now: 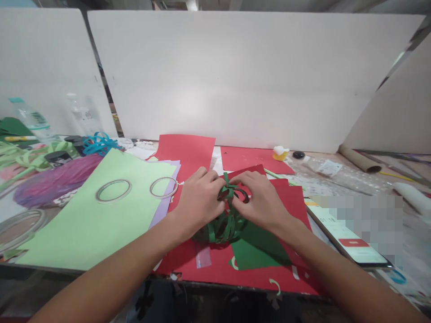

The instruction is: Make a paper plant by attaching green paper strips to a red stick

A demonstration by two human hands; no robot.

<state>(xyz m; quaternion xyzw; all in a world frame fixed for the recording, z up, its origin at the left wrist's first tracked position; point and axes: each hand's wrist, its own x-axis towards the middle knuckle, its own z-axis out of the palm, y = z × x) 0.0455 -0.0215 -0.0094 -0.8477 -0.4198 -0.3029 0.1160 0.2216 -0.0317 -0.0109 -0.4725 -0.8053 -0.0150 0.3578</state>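
Note:
A ball-like craft of dark green paper strips (222,228) stands on red paper (188,264) at the middle of the table. My left hand (204,195) pinches the strips at its top from the left. From the right, my right hand (257,197) has its thumb and fingers closed on the same strips, near a small loop. The fingertips of both hands partly hide where the strips meet. Beneath my right hand lies a flat piece of dark green paper (261,249). A clear strip of plastic (203,256) lies just in front of the craft.
Light green sheets (77,229) on the left carry a tape roll (113,191); another tape roll (163,187) lies nearby. Blue paper strips (99,144) and bottles (32,119) stand farther left. At right are a phone (350,235) and a cardboard tube (360,159). White boards (235,76) close off the back.

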